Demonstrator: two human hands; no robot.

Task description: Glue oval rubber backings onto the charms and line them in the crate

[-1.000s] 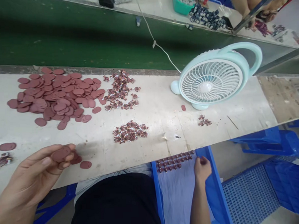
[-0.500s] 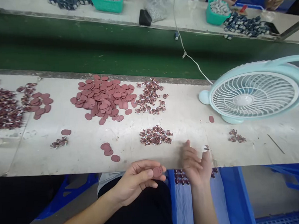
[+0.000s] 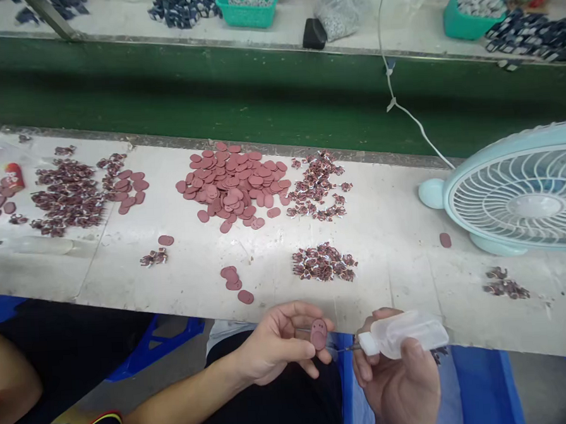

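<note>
Between the thumb and fingers of my left hand (image 3: 275, 345) is a reddish-brown oval disc (image 3: 318, 334) with small dark marks near its top. My right hand (image 3: 403, 386) is wrapped round a translucent squeeze bottle (image 3: 413, 333) with a white cap and a thin needle tip. The needle points left at the disc, close to its lower right; whether they touch I cannot tell. On the table beyond my hands lie a cluster of small brown-and-white figure-like pieces (image 3: 323, 262) and a few loose oval discs (image 3: 232, 279).
A large heap of oval discs (image 3: 236, 183) and more small pieces (image 3: 317, 188) lie farther back. A pale blue fan (image 3: 529, 205) stands at right, its white cord (image 3: 421, 129) running up. Another bottle (image 3: 42, 245) lies at left near another person's arm (image 3: 11, 378). Below is a blue bin (image 3: 486, 385).
My right hand has come back from above the table, turning the bottle so its needle faces left. The disc in my left hand is now tilted upright. The view has swung left.
</note>
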